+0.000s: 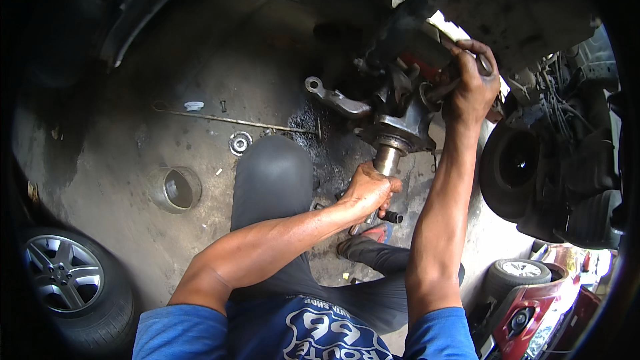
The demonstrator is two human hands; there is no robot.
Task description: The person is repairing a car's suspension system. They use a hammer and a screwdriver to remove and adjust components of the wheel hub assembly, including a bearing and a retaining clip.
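A dark, greasy steering knuckle [403, 120] hangs under the vehicle in front of me, its arm with a ringed end [315, 85] reaching to the left. Its bare shiny spindle [387, 159] points down toward me. My left hand [371, 190] is closed round the spindle's lower end. Beside those fingers a black cylindrical end of a tool or part [395, 217] shows; I cannot tell if the hand touches it. Higher up and to the right, my right hand [473, 83] is curled closed at the knuckle's upper right side, round something dark that its fingers mostly hide.
On the floor to the left lie a long thin rod [233, 120], a round metal ring part [240, 143], a bolt [223, 105] and an open metal cylinder [176, 190]. A wheel [67, 273] lies at lower left. Tyres [510, 163] and a red car [533, 320] are at right.
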